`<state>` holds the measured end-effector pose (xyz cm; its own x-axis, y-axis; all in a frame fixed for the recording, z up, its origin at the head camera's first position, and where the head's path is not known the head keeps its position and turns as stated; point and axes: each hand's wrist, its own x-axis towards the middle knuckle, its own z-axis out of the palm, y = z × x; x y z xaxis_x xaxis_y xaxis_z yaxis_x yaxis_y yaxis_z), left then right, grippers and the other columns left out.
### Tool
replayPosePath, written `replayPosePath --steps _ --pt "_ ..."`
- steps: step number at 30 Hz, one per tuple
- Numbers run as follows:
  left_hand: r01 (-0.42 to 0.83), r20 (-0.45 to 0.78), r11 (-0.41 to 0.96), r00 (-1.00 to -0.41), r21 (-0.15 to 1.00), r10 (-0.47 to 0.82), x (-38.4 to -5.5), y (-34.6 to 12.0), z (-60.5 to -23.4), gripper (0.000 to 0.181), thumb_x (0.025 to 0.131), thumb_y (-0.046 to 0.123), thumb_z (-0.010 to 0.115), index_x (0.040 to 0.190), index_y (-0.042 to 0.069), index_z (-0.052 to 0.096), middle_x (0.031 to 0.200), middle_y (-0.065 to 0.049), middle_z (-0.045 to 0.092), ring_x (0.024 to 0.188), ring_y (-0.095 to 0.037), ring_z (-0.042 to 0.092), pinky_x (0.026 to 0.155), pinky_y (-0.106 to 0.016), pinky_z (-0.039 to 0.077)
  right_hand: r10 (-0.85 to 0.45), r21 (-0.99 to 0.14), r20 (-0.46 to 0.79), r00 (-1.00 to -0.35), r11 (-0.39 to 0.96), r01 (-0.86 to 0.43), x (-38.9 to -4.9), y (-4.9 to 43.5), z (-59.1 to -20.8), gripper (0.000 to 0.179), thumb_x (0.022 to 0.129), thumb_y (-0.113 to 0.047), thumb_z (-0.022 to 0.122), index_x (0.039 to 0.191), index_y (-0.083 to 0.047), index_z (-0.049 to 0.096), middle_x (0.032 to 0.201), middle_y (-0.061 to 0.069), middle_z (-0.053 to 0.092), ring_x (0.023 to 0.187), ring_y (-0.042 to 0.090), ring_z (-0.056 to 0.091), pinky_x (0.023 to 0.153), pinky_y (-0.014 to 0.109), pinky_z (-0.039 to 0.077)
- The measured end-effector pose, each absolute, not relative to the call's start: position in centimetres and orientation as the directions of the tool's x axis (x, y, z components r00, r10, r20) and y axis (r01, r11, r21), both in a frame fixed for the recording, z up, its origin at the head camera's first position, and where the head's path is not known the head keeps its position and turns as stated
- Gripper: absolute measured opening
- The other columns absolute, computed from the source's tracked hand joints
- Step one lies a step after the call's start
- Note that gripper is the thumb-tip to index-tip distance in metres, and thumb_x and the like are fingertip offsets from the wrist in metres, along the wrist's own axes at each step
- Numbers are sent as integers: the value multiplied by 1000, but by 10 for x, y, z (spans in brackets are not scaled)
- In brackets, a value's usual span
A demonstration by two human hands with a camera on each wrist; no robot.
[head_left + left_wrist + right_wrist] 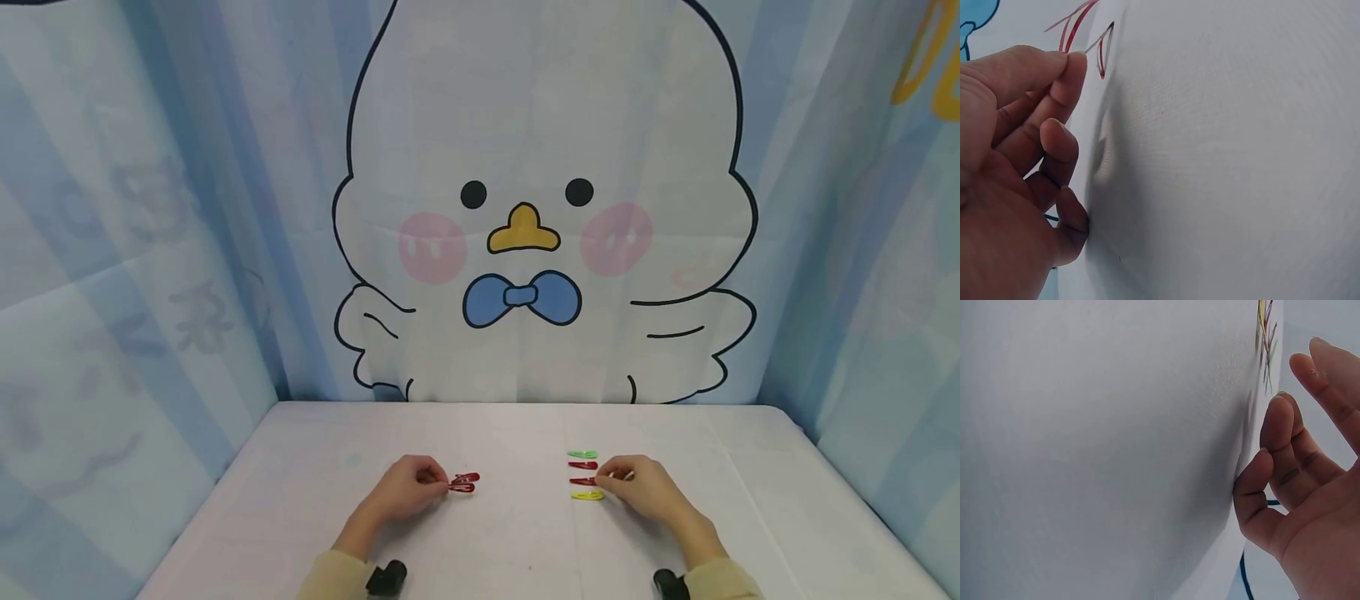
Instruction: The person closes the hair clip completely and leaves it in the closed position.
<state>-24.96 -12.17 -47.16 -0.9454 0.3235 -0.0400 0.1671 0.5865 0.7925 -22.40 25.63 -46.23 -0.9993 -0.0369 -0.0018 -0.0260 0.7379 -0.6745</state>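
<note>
Between thumb and forefinger, my left hand (408,489) pinches red snap hair clips (466,478) by their ends. Their prongs fan apart beyond the fingertips in the left wrist view. Farther right, a short column of clips lies on the white table: green hair clip (582,454) at the back, then an upper red hair clip (582,465), a lower red hair clip (581,482) and a yellow hair clip (587,496) in front. My right hand (647,490) is beside the lower red one, fingertips right at its end. In the right wrist view, the thumb and forefinger stand apart with nothing between them.
The white-covered table (517,542) reaches back to a curtain (525,108) printed with a cartoon duck. Pale blue side curtains hang at the left and right. A black wrist camera (387,578) sits by the left sleeve, another wrist camera (670,583) by the right.
</note>
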Motion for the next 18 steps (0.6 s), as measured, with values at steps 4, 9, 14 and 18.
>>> replayPosePath --steps 4,9,14,18 --pt "143 -46 547 -947 825 318 -249 -124 -472 6 92 12 73 93 8 69 84 0 62 77 -17 56 68 -32 48 -38 -681 4 -999 731 -30 -223 258 -463 6 90 -19 75 93 -13 75 81 -2 59 74 17 52 63 33 44" --pt "145 -21 506 -952 850 307 -245 -126 -472 7 91 11 74 94 6 70 84 0 63 76 -16 56 66 -31 47 -37 -693 11 -999 720 -34 -222 258 -462 7 90 -19 75 93 -13 75 80 -2 59 72 16 53 62 33 44" --pt "137 -5 468 -957 873 289 -240 -124 -471 8 91 9 73 96 3 69 82 0 64 73 -16 55 63 -30 47 -50 -686 36 -998 725 -61 -220 256 -458 8 91 -21 75 94 -13 75 81 -2 58 74 16 52 65 33 43" --pt "116 -10 451 -963 885 269 -237 -121 -469 8 92 8 72 97 3 69 83 0 64 73 -16 54 61 -30 46 -62 -693 54 -997 717 -82 -219 254 -455 9 90 -21 76 95 -14 75 83 -2 59 77 16 52 66 33 43"
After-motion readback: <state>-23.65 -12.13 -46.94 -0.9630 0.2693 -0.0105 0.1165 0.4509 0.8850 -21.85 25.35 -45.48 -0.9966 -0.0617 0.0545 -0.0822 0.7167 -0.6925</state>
